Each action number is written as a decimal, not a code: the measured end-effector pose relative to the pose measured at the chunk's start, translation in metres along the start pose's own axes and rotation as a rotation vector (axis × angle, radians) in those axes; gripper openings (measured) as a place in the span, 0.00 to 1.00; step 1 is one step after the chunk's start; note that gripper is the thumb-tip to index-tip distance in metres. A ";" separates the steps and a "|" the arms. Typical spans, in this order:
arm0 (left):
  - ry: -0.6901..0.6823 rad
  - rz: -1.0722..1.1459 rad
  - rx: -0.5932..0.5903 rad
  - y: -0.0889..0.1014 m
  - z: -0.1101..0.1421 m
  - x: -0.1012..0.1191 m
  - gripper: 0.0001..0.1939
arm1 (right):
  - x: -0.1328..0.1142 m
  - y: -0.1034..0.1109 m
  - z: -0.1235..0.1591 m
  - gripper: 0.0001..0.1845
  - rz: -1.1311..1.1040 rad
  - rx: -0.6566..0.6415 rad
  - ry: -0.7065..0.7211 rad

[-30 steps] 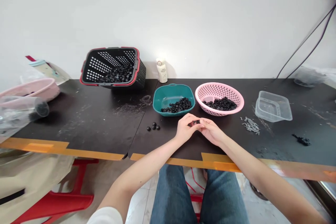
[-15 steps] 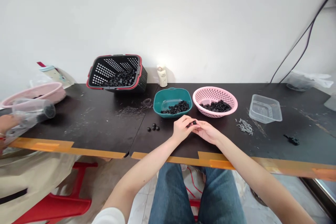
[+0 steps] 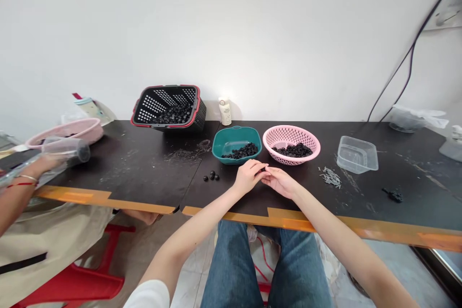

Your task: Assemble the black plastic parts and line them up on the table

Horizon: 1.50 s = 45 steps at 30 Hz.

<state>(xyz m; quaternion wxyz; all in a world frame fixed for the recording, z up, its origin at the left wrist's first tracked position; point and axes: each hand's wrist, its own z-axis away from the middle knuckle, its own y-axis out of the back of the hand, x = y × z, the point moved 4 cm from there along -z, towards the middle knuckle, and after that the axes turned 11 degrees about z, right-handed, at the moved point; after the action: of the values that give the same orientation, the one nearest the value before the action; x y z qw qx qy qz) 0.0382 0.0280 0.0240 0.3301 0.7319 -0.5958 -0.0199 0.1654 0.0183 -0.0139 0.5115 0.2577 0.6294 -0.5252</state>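
My left hand and my right hand meet at the fingertips above the dark tabletop, close to the front edge. The left fingers are curled, and whatever they pinch is hidden. The right fingers reach flat against them. Just beyond my hands stand a teal bowl and a pink perforated colander, both holding small black plastic parts. Several loose black parts lie on the table left of my left hand.
A tilted black-and-red basket holds more black parts. Nearby are a white bottle, a clear plastic box, grey pieces, and a black piece. At left, a co-worker's hand holds a clear cup near a pink basin.
The whole scene sits lower in view. The small black part between my fingers no longer shows. A co-worker's hand has come further in at left, holding the clear cup.
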 end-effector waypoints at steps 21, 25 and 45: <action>0.152 -0.614 -0.268 0.132 0.075 -0.025 0.15 | 0.005 -0.002 0.005 0.16 0.500 -0.008 -0.098; 0.204 -0.649 -0.169 0.135 0.017 -0.044 0.16 | 0.006 -0.002 0.004 0.16 0.489 -0.002 -0.095; 0.751 -0.681 -0.700 0.050 -0.079 -0.111 0.13 | -0.001 0.007 -0.001 0.17 0.624 0.066 -0.011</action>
<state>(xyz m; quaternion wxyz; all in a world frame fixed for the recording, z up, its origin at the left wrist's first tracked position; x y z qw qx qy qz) -0.0036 0.1591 0.0707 0.7131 0.6864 -0.1296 -0.0596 0.1710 0.0219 -0.0154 0.6427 0.4520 0.4997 -0.3646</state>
